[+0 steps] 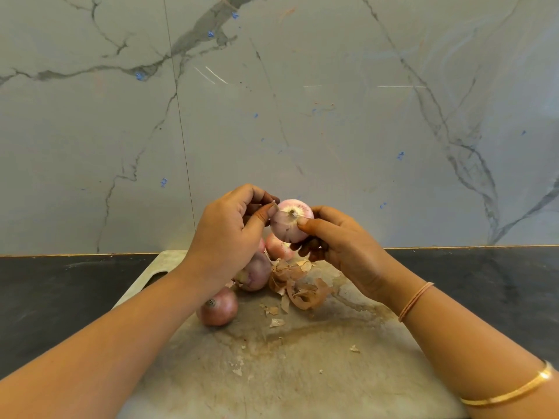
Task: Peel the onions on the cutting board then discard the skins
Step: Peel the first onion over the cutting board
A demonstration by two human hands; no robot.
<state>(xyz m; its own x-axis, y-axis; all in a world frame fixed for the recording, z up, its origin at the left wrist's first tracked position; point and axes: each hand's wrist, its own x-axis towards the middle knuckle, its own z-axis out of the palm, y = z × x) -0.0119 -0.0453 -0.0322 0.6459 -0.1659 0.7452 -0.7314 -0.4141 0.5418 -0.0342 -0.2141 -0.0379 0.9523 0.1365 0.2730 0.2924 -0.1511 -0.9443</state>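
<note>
A pale pink onion (289,222) is held up above the stained cutting board (302,358). My right hand (341,243) grips it from the right, thumb near its root end. My left hand (230,231) pinches a thin flake of skin at the onion's upper left edge. On the board below lie three more onions: one in brown skin (218,308) at the front, one (255,273) partly behind my left wrist, and a pinker one (278,247) under the held onion. A heap of dry skins (298,287) lies right of them.
Small skin scraps (276,322) are scattered over the board's middle. The board sits on a dark countertop (60,297) against a grey marble wall (272,116). My right arm wears a thin band and a gold bangle.
</note>
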